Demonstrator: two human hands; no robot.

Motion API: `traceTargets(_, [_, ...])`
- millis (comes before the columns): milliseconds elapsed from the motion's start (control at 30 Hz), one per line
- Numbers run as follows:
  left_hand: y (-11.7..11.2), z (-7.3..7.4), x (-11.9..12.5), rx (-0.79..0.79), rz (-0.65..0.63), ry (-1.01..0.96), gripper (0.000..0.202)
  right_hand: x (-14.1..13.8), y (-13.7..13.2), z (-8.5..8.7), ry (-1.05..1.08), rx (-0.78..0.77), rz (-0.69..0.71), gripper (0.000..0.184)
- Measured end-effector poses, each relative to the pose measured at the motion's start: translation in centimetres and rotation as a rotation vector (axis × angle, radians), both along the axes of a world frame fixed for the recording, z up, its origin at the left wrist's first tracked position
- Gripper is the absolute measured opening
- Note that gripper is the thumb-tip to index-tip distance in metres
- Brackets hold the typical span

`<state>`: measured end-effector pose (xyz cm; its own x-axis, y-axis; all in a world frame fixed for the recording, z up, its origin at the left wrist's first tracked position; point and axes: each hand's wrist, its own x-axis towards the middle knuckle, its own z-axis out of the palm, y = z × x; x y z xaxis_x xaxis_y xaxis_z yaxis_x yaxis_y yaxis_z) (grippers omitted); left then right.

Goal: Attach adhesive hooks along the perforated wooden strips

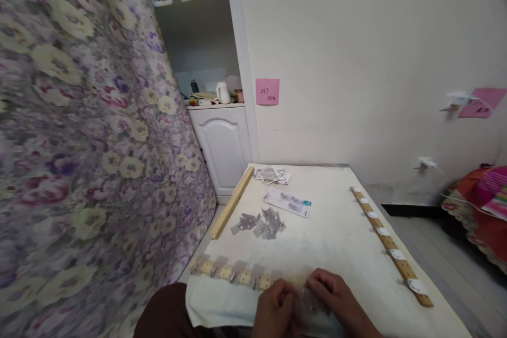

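My left hand (275, 306) and my right hand (336, 296) meet at the near edge of a white-covered table (336, 232). Both pinch a small clear adhesive hook (304, 301) between their fingertips, right at the near wooden strip (233, 273). That strip carries several clear hooks in a row. A loose pile of clear hooks (261, 223) lies in the middle of the table, beyond my hands.
A second wooden strip (390, 245) with white round hooks runs along the right side. A bare strip (233, 202) lies at the left edge. Hook packaging (287, 202) sits behind the pile. A floral mattress (87, 142) leans on the left; a white cupboard (222, 142) stands behind.
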<state>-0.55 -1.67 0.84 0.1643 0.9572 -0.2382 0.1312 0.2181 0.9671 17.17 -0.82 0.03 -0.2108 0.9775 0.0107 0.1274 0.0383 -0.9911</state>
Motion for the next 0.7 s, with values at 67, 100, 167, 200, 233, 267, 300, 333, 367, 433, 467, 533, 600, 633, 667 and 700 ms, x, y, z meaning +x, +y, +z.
traceTargets(67, [0.1,-0.4,-0.3,0.025,0.014,-0.006,0.022,0.1,0.0,-0.4,0.062,-0.063,0.045,0.039])
traceTargets(100, [0.1,-0.6,-0.4,0.033,0.024,-0.013,0.023,0.1,0.0,-0.7,0.087,-0.092,0.065,0.038])
traceTargets(167, [0.1,-1.0,-0.6,0.036,0.047,-0.040,0.025,0.1,0.0,-1.0,0.117,-0.131,0.091,0.037])
traceTargets(200, [0.1,-1.1,-0.6,0.032,0.059,-0.059,0.026,0.0,-0.1,-1.1,0.128,-0.144,0.100,0.037])
traceTargets(233, [0.1,-1.2,-0.6,0.027,0.067,-0.077,0.026,-0.2,-0.1,-1.2,0.139,-0.152,0.108,0.037])
traceTargets(267, [0.1,-1.3,-0.6,0.023,0.072,-0.090,0.026,-0.4,-0.1,-1.2,0.152,-0.156,0.116,0.037])
traceTargets(300, [0.0,-1.4,-0.5,0.016,0.074,-0.096,0.026,-0.5,-0.2,-1.1,0.162,-0.157,0.124,0.036])
traceTargets(333, [0.0,-1.4,-0.4,0.008,0.072,-0.097,0.026,-0.7,-0.2,-1.1,0.170,-0.154,0.130,0.035])
traceTargets(367, [0.0,-1.5,-0.3,-0.004,0.070,-0.098,0.027,-0.9,-0.3,-1.0,0.172,-0.148,0.135,0.034])
traceTargets(433, [-0.1,-1.5,-0.1,-0.047,0.071,-0.109,0.027,-1.1,-0.4,-0.7,0.150,-0.121,0.116,0.030])
traceTargets(467, [-0.2,-1.5,0.1,-0.077,0.077,-0.120,0.028,-1.2,-0.4,-0.6,0.126,-0.096,0.092,0.027])
traceTargets(533, [-0.4,-1.5,0.3,-0.127,0.085,-0.154,0.026,-1.3,-0.4,-0.5,0.070,-0.040,0.040,0.023])
traceTargets(600, [-0.7,-1.6,0.5,-0.161,0.094,-0.214,0.021,-1.3,-0.4,-0.6,0.042,-0.019,0.014,0.020])
traceTargets(633, [-0.9,-1.6,0.6,-0.173,0.096,-0.253,0.019,-1.3,-0.4,-0.7,0.048,-0.031,0.015,0.020])
traceTargets(667, [-1.0,-1.7,0.6,-0.183,0.099,-0.293,0.017,-1.2,-0.4,-0.8,0.064,-0.053,0.018,0.022])
traceTargets(700, [-1.2,-1.8,0.7,-0.195,0.103,-0.331,0.016,-1.1,-0.4,-0.9,0.082,-0.075,0.020,0.023])
